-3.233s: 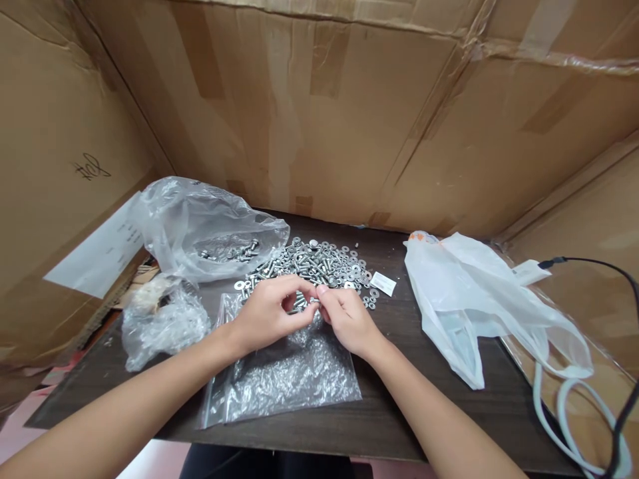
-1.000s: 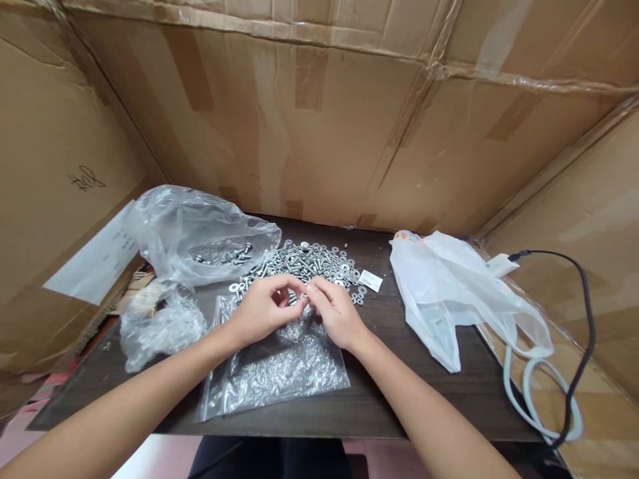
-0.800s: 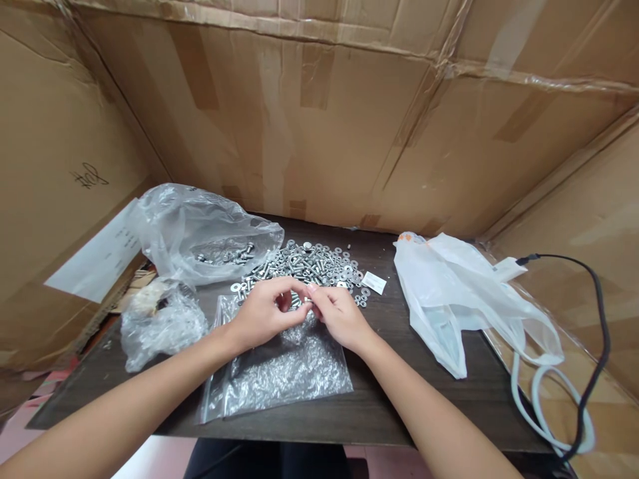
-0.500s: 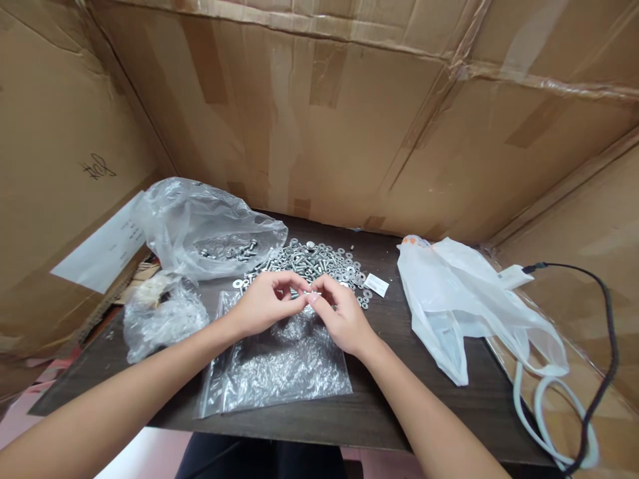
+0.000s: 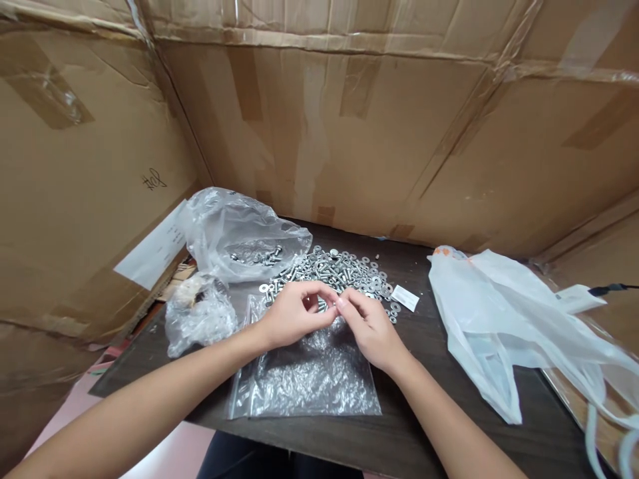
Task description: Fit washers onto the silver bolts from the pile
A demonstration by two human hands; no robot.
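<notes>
The fingers (image 5: 333, 307) of both hands meet tip to tip, pinched narrowly on a small metal piece (image 5: 337, 305), too tiny to tell whether bolt or washer. The left hand (image 5: 294, 314) curls in from the left, palm turned inward; the right hand (image 5: 372, 327) comes from the right, knuckles up, both forearms reaching up from the lower edge. The hands hover just above a flat zip bag (image 5: 307, 376) lying on the dark counter (image 5: 444, 372). Just beyond them spreads a pile of bolts and washers (image 5: 339, 269), with a clear bag (image 5: 239, 229) to its left and a white plastic bag (image 5: 504, 319) well off to the right.
</notes>
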